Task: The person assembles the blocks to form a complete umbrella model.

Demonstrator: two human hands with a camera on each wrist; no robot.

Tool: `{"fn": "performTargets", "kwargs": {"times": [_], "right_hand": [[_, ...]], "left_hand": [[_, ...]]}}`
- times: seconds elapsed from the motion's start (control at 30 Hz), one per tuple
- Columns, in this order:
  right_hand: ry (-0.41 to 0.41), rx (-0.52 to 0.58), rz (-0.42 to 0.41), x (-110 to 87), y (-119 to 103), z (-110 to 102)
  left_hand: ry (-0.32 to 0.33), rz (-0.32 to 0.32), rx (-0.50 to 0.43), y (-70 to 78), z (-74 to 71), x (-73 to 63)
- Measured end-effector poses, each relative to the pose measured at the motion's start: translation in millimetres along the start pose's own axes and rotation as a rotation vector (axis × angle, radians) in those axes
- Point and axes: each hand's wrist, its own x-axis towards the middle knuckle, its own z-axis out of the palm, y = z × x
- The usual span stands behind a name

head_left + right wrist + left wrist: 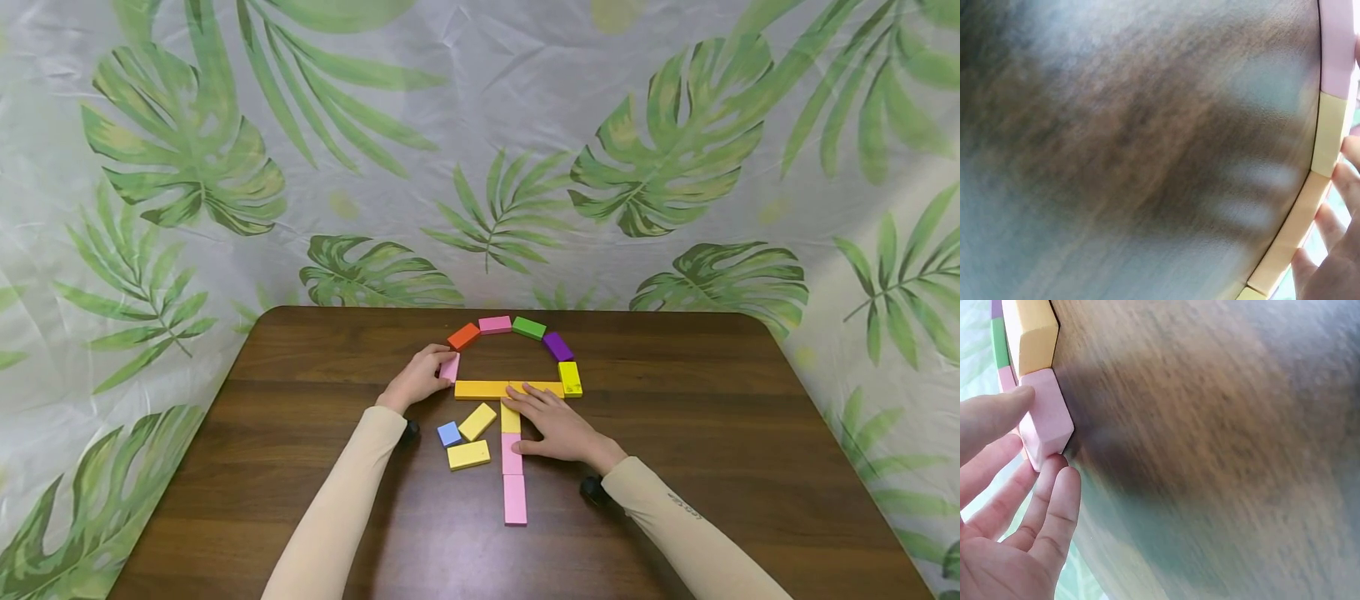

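Observation:
My left hand (414, 380) pinches a pink block (450, 367) at the left end of an arch of coloured blocks. In the left wrist view the thumb lies along that pink block (1050, 412), with fingers at its far side and end; it meets an orange block (1038, 337). My right hand (564, 427) rests with extended fingers on the orange row (480, 390) and the top of the stem, partly covering the upper yellow block (510, 421). Its thumb touches a pink stem block (511, 462). In the right wrist view, fingertips touch the row's edge.
Around the arch run red (464, 336), pink (495, 325), green (529, 327), purple (557, 346) and yellow (570, 379) blocks. Two loose yellow blocks (468, 455) and a blue block (449, 433) lie left of the stem. A leaf-patterned curtain (495, 208) hangs behind the wooden table (675, 400).

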Motion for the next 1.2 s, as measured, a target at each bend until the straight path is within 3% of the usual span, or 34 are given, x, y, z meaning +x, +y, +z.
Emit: {"fn": "performTargets", "kwargs": {"times": [0.33, 0.53, 1.2], "right_hand": [[-0.004, 0.001, 0.001, -0.1, -1.1, -1.2], [-0.005, -0.006, -0.004, 0.4, -0.6, -0.5], [-0.011, -0.004, 0.005, -0.1, -0.7, -1.0]], "left_hand": [[0.036, -0.078, 0.044, 6.2, -4.9, 5.8], [-0.011, -0.145, 0.097, 7.6, -1.8, 9.8], [-0.011, -0.099, 0.081, 9.5, -1.3, 7.3]]}}
